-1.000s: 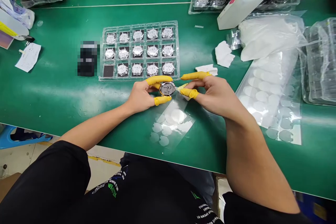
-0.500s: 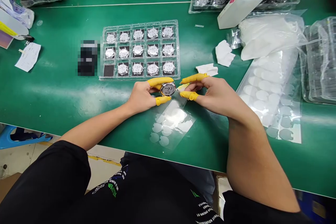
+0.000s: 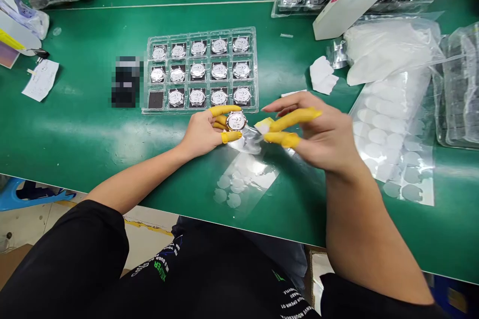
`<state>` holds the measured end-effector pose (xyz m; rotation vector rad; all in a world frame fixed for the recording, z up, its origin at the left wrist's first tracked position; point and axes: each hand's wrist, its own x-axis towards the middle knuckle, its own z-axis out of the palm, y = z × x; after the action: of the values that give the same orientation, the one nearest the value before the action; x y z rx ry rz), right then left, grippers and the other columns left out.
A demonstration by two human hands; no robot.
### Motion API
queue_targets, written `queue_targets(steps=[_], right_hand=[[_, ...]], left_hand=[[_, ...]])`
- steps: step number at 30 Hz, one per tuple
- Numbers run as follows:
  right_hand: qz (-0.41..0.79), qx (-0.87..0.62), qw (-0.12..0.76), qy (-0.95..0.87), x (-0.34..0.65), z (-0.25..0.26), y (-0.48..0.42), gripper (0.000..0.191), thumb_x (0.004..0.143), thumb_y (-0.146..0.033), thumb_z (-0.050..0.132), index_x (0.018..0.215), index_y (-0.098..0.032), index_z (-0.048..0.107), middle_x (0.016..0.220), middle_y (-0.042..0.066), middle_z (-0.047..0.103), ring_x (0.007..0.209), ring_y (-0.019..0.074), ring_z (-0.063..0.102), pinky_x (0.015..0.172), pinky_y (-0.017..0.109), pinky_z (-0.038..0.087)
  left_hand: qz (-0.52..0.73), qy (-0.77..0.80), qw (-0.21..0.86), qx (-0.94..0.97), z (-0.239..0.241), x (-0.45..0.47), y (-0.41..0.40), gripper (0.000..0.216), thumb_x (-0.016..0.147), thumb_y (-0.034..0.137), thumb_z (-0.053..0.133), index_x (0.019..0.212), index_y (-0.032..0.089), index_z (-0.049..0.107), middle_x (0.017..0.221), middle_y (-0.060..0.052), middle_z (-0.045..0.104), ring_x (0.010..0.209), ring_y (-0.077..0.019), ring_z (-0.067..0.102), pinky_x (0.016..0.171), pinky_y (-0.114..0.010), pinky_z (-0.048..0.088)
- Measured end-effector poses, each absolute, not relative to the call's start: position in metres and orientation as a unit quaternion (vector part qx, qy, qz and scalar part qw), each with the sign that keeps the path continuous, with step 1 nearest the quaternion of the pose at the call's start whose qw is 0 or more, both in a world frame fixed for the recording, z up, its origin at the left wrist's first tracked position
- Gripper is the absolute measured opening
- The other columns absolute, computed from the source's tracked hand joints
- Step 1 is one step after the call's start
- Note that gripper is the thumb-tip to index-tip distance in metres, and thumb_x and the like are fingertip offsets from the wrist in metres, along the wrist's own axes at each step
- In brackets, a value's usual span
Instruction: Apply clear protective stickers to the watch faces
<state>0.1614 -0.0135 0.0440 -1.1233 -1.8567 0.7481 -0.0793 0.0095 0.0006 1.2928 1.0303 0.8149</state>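
Note:
My left hand (image 3: 205, 132), with yellow finger cots on its fingertips, grips a round silver watch case (image 3: 236, 121), its engraved back facing up. Right beside it, my right hand (image 3: 318, 132), also in yellow finger cots, is closed in a pinch on a crinkled clear film (image 3: 251, 140). That film reaches from the fingertips to the edge of the watch case; whether it sticks to the case I cannot tell. A small yellow piece (image 3: 264, 124) shows near the right fingertips, partly blurred. Below both hands lies a clear sheet of round stickers (image 3: 234, 187).
Beyond my hands stands a clear tray (image 3: 257, 79) of watch cases, its front-left pocket without one. To the right are scraps of white paper (image 3: 323, 76), a white plastic bottle (image 3: 348, 10), more sticker sheets (image 3: 377, 119) and stacked trays (image 3: 462, 89). A pixelated dark object (image 3: 126, 82) lies left.
My right hand has moved right and lifted away from the watch case, drawing out the clear film. The watch case has shifted slightly left and up in my left hand.

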Motion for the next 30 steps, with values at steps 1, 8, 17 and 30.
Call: queue_targets(steps=[1,8,17,30], right_hand=[[0.337,-0.464,0.44,-0.691,0.158,0.044,-0.014,0.013,0.084,-0.042,0.075,0.082,-0.029,0.074,0.117,0.006,0.077,0.105,0.0293,0.07,0.091,0.053,0.057],[0.458,-0.566,0.431,-0.533,0.122,0.027,-0.022,0.03,0.079,-0.05,0.083,0.087,-0.023,0.074,0.122,0.01,0.075,0.097,0.0247,0.072,0.083,0.044,0.061],[0.473,-0.607,0.399,-0.499,0.111,0.021,-0.027,0.039,0.077,-0.058,0.083,0.09,-0.022,0.076,0.095,0.006,0.078,0.081,0.0199,0.069,0.078,0.038,0.058],[0.463,-0.624,0.409,-0.478,0.107,0.021,-0.027,0.036,0.076,-0.053,0.087,0.089,-0.021,0.077,0.095,0.005,0.078,0.08,0.0179,0.068,0.075,0.035,0.055]], left_hand=[[0.349,0.449,0.603,0.56,0.001,-0.079,0.01,0.067,0.066,0.021,0.092,0.13,0.018,0.073,0.092,-0.004,0.08,0.08,-0.0147,0.075,0.078,-0.029,0.065],[0.337,0.432,0.604,0.579,0.0,-0.081,0.009,0.066,0.064,0.019,0.092,0.128,0.02,0.075,0.086,-0.001,0.079,0.078,-0.0137,0.074,0.077,-0.028,0.064],[0.335,0.43,0.587,0.598,-0.002,-0.082,0.008,0.064,0.066,0.02,0.092,0.128,0.021,0.076,0.088,-0.001,0.079,0.081,-0.0141,0.074,0.081,-0.029,0.065],[0.333,0.431,0.584,0.601,0.0,-0.081,0.007,0.062,0.067,0.018,0.09,0.127,0.021,0.077,0.086,0.0,0.077,0.078,-0.0134,0.072,0.079,-0.028,0.064]])
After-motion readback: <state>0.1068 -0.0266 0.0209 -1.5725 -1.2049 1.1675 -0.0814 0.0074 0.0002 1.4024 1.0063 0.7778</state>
